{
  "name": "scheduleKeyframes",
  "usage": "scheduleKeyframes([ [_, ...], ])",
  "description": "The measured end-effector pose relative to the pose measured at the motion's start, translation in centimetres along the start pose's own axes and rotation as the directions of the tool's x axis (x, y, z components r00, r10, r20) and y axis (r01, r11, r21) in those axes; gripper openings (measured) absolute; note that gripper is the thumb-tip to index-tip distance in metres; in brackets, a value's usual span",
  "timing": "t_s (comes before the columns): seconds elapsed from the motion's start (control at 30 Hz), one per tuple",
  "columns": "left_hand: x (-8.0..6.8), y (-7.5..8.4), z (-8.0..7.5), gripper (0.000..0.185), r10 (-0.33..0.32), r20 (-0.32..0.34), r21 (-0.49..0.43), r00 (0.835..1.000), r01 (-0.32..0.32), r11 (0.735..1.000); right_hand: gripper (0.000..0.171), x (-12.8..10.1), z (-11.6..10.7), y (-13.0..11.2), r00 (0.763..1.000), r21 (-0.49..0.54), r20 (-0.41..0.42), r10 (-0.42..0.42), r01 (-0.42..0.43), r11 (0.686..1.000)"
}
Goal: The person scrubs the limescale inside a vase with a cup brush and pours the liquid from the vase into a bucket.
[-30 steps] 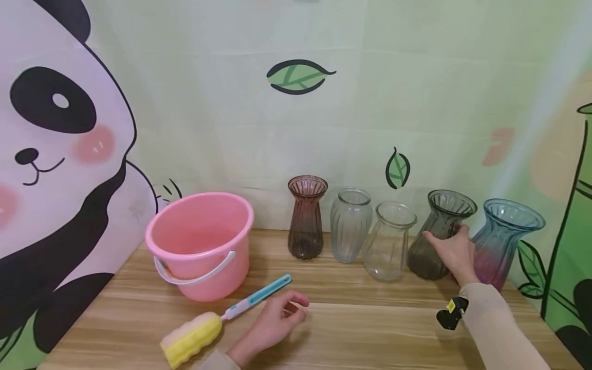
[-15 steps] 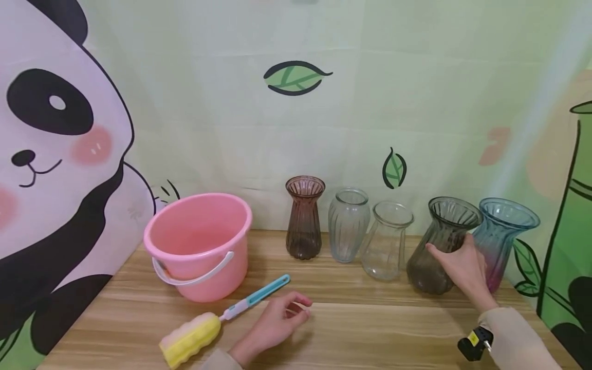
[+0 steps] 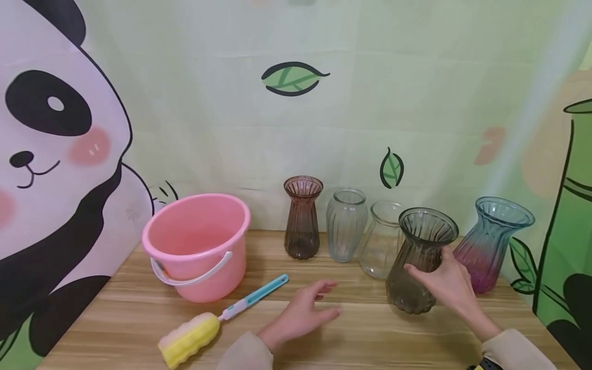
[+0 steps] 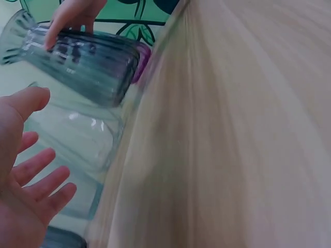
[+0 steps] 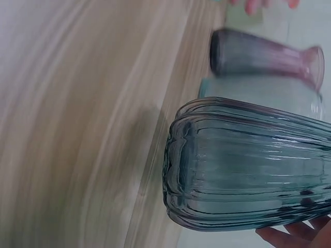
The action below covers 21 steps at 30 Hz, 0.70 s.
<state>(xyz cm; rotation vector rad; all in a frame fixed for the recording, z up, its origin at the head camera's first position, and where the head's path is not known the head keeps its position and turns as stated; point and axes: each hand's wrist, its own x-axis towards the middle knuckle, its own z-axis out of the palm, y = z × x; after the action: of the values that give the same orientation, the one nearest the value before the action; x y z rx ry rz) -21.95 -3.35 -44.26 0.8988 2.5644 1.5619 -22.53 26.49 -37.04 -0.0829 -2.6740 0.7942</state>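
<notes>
My right hand [image 3: 446, 280] grips a dark grey ribbed glass vase [image 3: 413, 280] around its body, thumb at the front. The vase has a flared rim and leans slightly; in the right wrist view its fluted base [image 5: 178, 170] shows, with fingers [image 5: 297, 235] along its lower side. My left hand [image 3: 302, 311] hovers over the table left of that vase, fingers spread and thumb apart, holding nothing. In the left wrist view the same left hand [image 4: 26, 191] has its palm turned toward the vases. Behind the grey vase stands a clear glass vase [image 3: 373, 252], partly hidden.
A brown-purple vase [image 3: 302, 226] and a pale clear ribbed vase [image 3: 346, 231] stand along the back. At the right is a blue-to-pink vase [image 3: 490, 246]. A pink bucket [image 3: 224, 272] with a white handle stands left, with a yellow sponge brush [image 3: 191, 336] before it on the wooden table [image 3: 115, 324].
My right hand has brought the grey vase forward and left, away from the blue-to-pink vase. My left hand has moved right and its fingers have spread wider.
</notes>
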Motion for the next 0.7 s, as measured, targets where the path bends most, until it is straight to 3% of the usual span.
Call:
scheduleKeyframes([
  [0.2, 1.9, 1.4, 1.6, 0.069, -0.001, -0.009, -0.012, 1.000, 0.001, 1.000, 0.087, -1.3, 1.7, -2.4, 0.994, 0.081, 0.061, -0.085, 0.080, 0.993],
  [0.37, 2.6, 2.1, 2.4, 0.087, -0.036, -0.017, 0.038, 0.999, 0.037, 0.999, 0.086, -2.5, 3.4, -4.8, 0.983, 0.155, 0.122, -0.140, 0.121, 0.980],
  [0.6, 2.0, 1.8, 1.9, 0.093, -0.029, -0.040, -0.137, 0.999, 0.023, 0.990, 0.074, -3.9, 5.5, -7.8, 0.973, 0.221, 0.143, -0.182, 0.147, 0.964],
  [0.7, 1.3, 1.3, 1.1, 0.090, -0.020, -0.063, -0.140, 0.998, 0.011, 0.990, 0.072, -4.1, 6.2, -8.6, 0.969, 0.249, 0.149, -0.195, 0.154, 0.956],
])
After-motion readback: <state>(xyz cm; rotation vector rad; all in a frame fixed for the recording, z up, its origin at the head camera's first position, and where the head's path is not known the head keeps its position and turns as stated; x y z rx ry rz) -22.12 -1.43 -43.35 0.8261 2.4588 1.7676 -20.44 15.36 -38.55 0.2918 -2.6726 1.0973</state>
